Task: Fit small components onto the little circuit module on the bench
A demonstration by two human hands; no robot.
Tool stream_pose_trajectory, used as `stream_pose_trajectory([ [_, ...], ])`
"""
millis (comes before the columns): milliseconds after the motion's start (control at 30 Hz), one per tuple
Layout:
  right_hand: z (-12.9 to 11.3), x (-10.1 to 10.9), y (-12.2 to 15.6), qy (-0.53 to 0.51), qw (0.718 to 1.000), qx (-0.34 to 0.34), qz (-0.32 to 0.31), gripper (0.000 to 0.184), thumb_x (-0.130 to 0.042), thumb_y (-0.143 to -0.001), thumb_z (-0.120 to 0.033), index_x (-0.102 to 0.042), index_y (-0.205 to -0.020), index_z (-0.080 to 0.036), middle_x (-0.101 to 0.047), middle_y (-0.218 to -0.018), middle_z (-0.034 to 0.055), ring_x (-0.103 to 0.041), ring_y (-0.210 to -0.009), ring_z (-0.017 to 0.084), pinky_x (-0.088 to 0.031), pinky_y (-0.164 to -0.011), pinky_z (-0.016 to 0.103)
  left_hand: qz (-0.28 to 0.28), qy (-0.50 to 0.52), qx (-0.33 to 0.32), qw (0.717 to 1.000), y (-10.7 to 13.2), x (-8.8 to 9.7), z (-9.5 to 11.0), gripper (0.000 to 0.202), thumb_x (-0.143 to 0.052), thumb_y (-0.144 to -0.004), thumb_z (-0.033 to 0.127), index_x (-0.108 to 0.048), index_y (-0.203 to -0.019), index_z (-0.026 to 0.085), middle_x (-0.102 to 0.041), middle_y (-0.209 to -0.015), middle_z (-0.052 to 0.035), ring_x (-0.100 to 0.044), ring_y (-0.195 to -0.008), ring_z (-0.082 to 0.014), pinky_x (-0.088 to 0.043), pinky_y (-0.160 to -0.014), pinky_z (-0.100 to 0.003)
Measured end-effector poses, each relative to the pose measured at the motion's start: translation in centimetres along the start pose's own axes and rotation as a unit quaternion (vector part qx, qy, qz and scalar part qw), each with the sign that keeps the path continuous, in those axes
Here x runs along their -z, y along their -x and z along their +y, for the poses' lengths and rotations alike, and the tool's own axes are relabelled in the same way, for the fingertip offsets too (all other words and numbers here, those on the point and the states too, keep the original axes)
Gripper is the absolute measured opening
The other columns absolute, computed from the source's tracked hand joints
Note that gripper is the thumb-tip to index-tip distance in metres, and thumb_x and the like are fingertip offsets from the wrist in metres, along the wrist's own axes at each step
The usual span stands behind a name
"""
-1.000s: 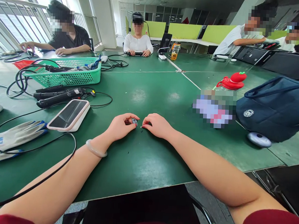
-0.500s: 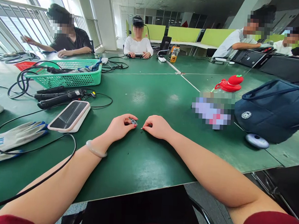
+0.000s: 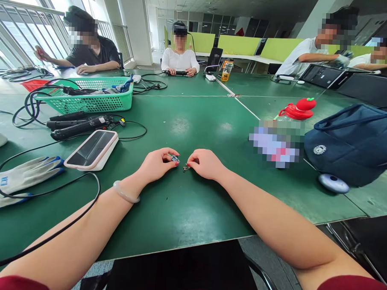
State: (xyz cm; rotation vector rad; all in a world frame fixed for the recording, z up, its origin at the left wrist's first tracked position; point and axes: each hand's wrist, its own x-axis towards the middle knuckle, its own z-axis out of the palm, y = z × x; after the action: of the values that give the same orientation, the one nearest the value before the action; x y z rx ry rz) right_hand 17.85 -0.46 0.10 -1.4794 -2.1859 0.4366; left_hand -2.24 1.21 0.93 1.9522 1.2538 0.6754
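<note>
My left hand [image 3: 153, 165] is closed, thumb and fingers pinching a small silvery-grey part [image 3: 175, 159] that looks like a circuit board or metal piece; its exact kind is too small to tell. Just to its right, my right hand [image 3: 208, 164] has thumb and forefinger pressed together on a tiny thin metal piece [image 3: 186, 167] with a darker lower end. This piece slants down to the left from the fingertips. A narrow gap separates the two held parts, both low over the green table [image 3: 184, 217].
On the left are a phone [image 3: 92, 150], work gloves [image 3: 22, 178], black hand tools [image 3: 80, 125], a green basket [image 3: 89, 100] and a looping cable [image 3: 97, 188]. A dark blue bag [image 3: 354, 141] and a red-lidded bottle [image 3: 297, 111] stand right. Several people sit around the table.
In my right fingertips the tiny metal piece has turned, and more of it shows. Both hands stay nearly in place. At the far right, a co-worker's gloved hand has shifted.
</note>
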Motion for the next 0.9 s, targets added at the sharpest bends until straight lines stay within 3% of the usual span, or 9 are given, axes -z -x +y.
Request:
stream_pose_trajectory([
  [267,0.2,0.1,0.1,-0.052,0.998,-0.02,0.027,0.014,-0.06,-0.08,-0.015,-0.07,-0.071,-0.018,-0.064,-0.076,0.0014,-0.052,-0.069,0.012,-0.038,-0.064,0.025,0.01,-0.031,-0.01,0.999,0.0,-0.1,-0.2,0.027,-0.07,-0.067,0.036,-0.062,-0.09,0.023,-0.07,-0.079,0.0022,-0.065,-0.077,-0.017,-0.046,-0.077,-0.031],
  [633,-2.0,-0.1,0.9,-0.138,0.986,0.062,0.073,0.008,-0.063,-0.08,-0.016,-0.07,-0.076,-0.019,-0.061,-0.075,-0.0008,-0.047,-0.061,0.009,-0.037,-0.06,0.023,-0.006,0.002,-0.03,1.0,0.2,-0.3,0.5,0.033,-0.077,-0.059,0.038,-0.059,-0.08,0.02,-0.065,-0.08,0.0003,-0.062,-0.08,-0.0173,-0.047,-0.075,-0.03],
  [900,-2.4,0.0,1.0,-0.135,0.986,0.061,0.078,0.006,-0.064,-0.08,-0.017,-0.068,-0.076,-0.018,-0.059,-0.075,-0.0007,-0.046,-0.061,0.009,-0.037,-0.061,0.023,-0.014,0.031,-0.049,0.998,0.2,-0.3,0.4,0.034,-0.077,-0.06,0.037,-0.058,-0.081,0.019,-0.065,-0.081,-0.0008,-0.062,-0.08,-0.0168,-0.047,-0.078,-0.031],
])
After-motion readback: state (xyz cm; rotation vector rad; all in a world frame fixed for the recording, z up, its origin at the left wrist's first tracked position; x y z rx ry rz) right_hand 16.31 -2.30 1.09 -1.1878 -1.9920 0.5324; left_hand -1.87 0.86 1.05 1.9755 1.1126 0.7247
